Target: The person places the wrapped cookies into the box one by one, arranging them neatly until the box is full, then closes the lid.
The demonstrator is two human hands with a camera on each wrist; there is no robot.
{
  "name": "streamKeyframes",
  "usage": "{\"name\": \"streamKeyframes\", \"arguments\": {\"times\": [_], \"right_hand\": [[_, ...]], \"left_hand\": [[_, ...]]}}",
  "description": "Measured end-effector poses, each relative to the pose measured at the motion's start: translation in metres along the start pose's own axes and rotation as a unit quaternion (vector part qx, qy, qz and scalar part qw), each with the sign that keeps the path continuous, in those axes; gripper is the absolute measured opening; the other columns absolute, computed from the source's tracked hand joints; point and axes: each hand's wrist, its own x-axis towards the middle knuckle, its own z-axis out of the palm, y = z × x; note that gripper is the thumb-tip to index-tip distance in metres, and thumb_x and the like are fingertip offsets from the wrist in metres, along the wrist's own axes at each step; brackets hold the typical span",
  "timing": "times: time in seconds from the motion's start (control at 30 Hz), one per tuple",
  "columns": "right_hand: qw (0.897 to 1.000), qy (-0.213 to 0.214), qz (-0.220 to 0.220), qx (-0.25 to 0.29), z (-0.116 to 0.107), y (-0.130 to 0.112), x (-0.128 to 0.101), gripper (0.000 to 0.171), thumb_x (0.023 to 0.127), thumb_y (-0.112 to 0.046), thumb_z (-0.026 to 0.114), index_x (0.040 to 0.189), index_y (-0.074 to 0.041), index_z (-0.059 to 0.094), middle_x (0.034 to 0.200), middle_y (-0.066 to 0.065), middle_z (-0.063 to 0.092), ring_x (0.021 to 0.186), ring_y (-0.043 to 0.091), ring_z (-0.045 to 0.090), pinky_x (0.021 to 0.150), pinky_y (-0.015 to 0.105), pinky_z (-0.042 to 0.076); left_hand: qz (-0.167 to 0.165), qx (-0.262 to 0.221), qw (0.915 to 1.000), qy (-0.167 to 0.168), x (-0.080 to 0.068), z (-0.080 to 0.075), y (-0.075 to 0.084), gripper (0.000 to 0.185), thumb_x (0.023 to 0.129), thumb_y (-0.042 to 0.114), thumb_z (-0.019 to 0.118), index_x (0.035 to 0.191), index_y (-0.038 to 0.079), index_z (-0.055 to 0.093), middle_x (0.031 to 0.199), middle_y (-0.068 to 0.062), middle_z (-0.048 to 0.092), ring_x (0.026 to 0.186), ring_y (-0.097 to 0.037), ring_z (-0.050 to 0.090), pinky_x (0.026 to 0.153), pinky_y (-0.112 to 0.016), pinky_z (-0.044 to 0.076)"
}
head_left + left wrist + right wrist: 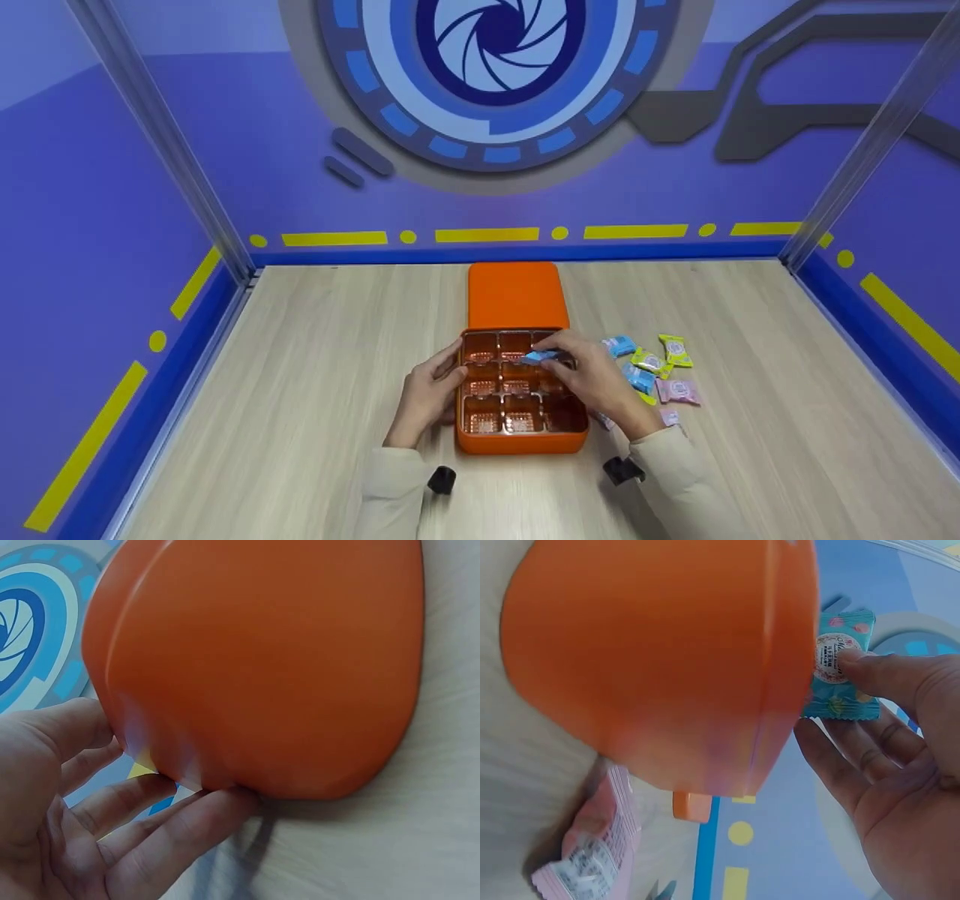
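Observation:
An orange box [521, 444] stands on the table, its clear insert split into several square compartments. At the box's left side, my left hand [426, 394] grips the wall, thumb at the rim and fingers against the outside. Over the upper right compartments, my right hand [596, 375] pinches a blue wrapped candy [541, 357] between thumb and fingers. In the right wrist view the same candy [841, 666] shows a round white label, with the thumb pressing on its front. Part of the right-hand compartments is hidden behind the right hand.
An orange lid [517, 294] lies right behind the box. Right of the box are scattered wrapped candies: a blue candy [639, 378], a yellow candy [676, 350], a pink candy [679, 391] and several more. Blue printed walls [480, 206] border the table.

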Motion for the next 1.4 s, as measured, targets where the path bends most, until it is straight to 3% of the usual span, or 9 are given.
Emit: {"name": "streamKeyframes", "arguments": {"times": [0.1, 0.27, 0.33, 0.5, 0.67, 1.0, 1.2, 1.4], "right_hand": [[1.000, -0.003, -0.002, -0.004, 0.002, 0.000, 0.000, 0.022, 0.099, 0.002, 0.073, 0.118, -0.009, 0.077, 0.114, -0.001, 0.072, 0.102, 0.019, 0.067, 0.094, 0.041, 0.059], [1.000, -0.014, 0.005, 0.025, 0.004, -0.001, -0.001, 0.023, 0.100, 0.002, 0.071, 0.117, -0.012, 0.077, 0.109, -0.002, 0.069, 0.085, 0.018, 0.065, 0.074, 0.031, 0.060], [1.000, -0.013, 0.007, 0.025, 0.005, -0.002, -0.001, 0.024, 0.100, 0.001, 0.072, 0.117, -0.014, 0.077, 0.109, -0.003, 0.069, 0.085, 0.018, 0.065, 0.072, 0.029, 0.059], [1.000, -0.005, -0.004, -0.004, 0.008, -0.003, -0.001, 0.024, 0.097, -0.002, 0.076, 0.117, -0.016, 0.079, 0.110, -0.007, 0.072, 0.088, 0.015, 0.065, 0.078, 0.029, 0.060], [1.000, -0.007, -0.004, -0.012, 0.012, -0.006, 0.000, 0.023, 0.097, -0.004, 0.077, 0.116, -0.016, 0.079, 0.109, -0.007, 0.073, 0.085, 0.014, 0.065, 0.075, 0.029, 0.060], [0.999, -0.029, -0.013, 0.029, 0.015, -0.011, 0.000, 0.022, 0.097, -0.001, 0.076, 0.116, -0.012, 0.078, 0.111, -0.004, 0.072, 0.101, 0.018, 0.067, 0.094, 0.039, 0.059], [0.998, -0.029, -0.031, 0.045, 0.021, -0.012, -0.001, 0.021, 0.096, 0.002, 0.076, 0.116, -0.006, 0.077, 0.108, -0.003, 0.072, 0.099, 0.018, 0.068, 0.094, 0.039, 0.059], [0.998, -0.034, -0.039, 0.048, 0.027, -0.016, 0.001, 0.022, 0.097, -0.001, 0.076, 0.116, -0.012, 0.078, 0.110, -0.007, 0.072, 0.100, 0.015, 0.068, 0.095, 0.037, 0.059]], "left_hand": [[-0.004, 0.002, 1.0000, 0.000, 0.000, 0.000, 0.000, 0.052, 0.105, 0.010, 0.068, 0.155, 0.007, 0.055, 0.152, -0.025, 0.054, 0.140, -0.037, 0.054, 0.113, -0.044, 0.045], [-0.012, 0.001, 0.9999, 0.002, 0.001, 0.000, 0.000, 0.052, 0.104, 0.010, 0.068, 0.155, 0.009, 0.056, 0.151, -0.023, 0.055, 0.138, -0.035, 0.056, 0.112, -0.042, 0.046], [-0.012, -0.001, 0.9999, 0.004, 0.001, 0.000, -0.001, 0.052, 0.104, 0.009, 0.068, 0.154, 0.010, 0.057, 0.150, -0.023, 0.056, 0.138, -0.035, 0.056, 0.112, -0.042, 0.046], [-0.007, 0.003, 1.0000, 0.005, 0.002, 0.000, -0.002, 0.052, 0.104, 0.009, 0.069, 0.154, 0.009, 0.057, 0.150, -0.025, 0.055, 0.138, -0.036, 0.056, 0.112, -0.043, 0.046], [-0.013, 0.005, 0.9999, 0.003, 0.002, 0.000, -0.001, 0.051, 0.104, 0.010, 0.069, 0.154, 0.010, 0.057, 0.150, -0.024, 0.056, 0.137, -0.036, 0.056, 0.112, -0.044, 0.046], [0.001, 0.000, 1.0000, -0.005, 0.001, -0.002, -0.002, 0.052, 0.104, 0.010, 0.069, 0.155, 0.008, 0.056, 0.147, -0.024, 0.058, 0.135, -0.034, 0.058, 0.112, -0.044, 0.046], [-0.005, 0.006, 1.0000, -0.006, 0.001, -0.002, -0.002, 0.052, 0.104, 0.010, 0.068, 0.155, 0.010, 0.056, 0.147, -0.021, 0.059, 0.135, -0.032, 0.058, 0.114, -0.043, 0.044], [0.002, 0.009, 0.9999, -0.004, 0.002, -0.002, -0.003, 0.052, 0.105, 0.009, 0.068, 0.155, 0.008, 0.056, 0.146, -0.024, 0.059, 0.134, -0.035, 0.059, 0.113, -0.044, 0.046]]}}
